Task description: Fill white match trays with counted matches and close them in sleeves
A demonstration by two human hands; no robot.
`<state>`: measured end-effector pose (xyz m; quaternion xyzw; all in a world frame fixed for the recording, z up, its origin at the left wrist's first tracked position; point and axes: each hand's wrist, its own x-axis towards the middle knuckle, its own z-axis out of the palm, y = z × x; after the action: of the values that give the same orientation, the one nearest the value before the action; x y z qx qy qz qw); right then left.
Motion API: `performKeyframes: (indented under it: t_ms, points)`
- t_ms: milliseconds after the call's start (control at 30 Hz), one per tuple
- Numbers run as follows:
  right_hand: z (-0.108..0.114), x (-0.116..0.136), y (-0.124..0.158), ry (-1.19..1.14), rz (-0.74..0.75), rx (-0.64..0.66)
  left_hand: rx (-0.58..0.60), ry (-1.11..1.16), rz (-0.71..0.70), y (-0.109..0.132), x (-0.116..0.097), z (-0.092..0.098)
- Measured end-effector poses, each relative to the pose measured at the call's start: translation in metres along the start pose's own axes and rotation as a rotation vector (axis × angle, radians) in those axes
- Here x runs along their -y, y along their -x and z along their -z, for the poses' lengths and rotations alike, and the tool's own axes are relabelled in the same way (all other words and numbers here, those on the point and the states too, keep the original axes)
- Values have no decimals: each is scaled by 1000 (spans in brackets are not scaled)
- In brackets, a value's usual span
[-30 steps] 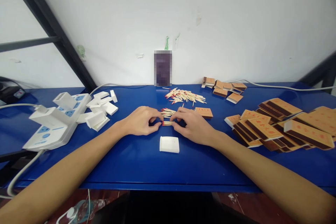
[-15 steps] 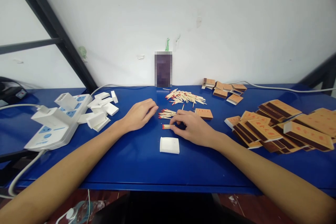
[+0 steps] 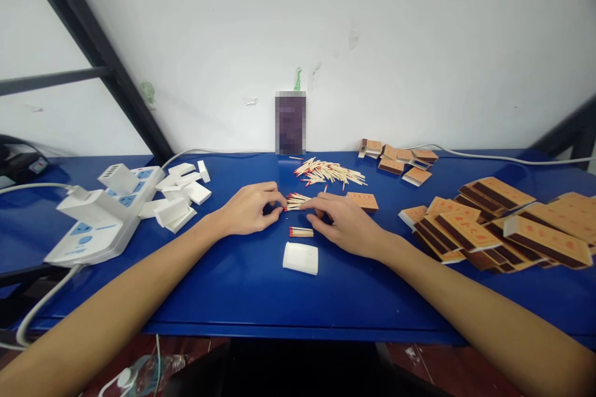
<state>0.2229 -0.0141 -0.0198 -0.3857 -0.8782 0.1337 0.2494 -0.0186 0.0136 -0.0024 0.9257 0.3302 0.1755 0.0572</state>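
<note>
Both my hands meet at a small heap of red-tipped matches on the blue table. My left hand has its fingers curled, with the fingertips pinching the heap's left end. My right hand closes its fingers on the heap's right end. A short, neatly aligned bundle of matches lies free on the table just in front of my hands. A white inner tray sits nearer to me. An orange matchbox sleeve lies by my right hand. Behind it spreads a larger pile of matches.
A white power strip with plugs and cables sits at the left, with several white trays beside it. Stacks of orange matchboxes fill the right side, and more matchboxes lie at the back. A blurred dark object leans on the wall.
Both hands held the aligned bundle a second ago. The left let go first, then the right set it down, and both hands moved back to the small heap.
</note>
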Motion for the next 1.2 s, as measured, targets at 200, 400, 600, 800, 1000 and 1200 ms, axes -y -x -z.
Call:
performKeyframes:
  t_ms: [200, 400, 600, 800, 1000, 1200]
  points:
    - [-4, -3, 0, 46, 0, 5, 0, 12, -23, 0, -1, -1]
    - [-4, -1, -2, 50, -11, 16, 13, 33, -43, 0, -1, -2]
    - [-5, -3, -3, 61, -12, 22, -7, 42, -40, 0, 0, -3]
    - [-4, -2, -4, 74, -23, 22, -39, 8, 6, -1, -1, -1]
    - [-5, -1, -6, 102, -38, 13, -57, -3, 18, -1, 1, -4]
    - [-6, -1, -8, 89, -45, 11, -52, 8, 23, -1, 4, -7]
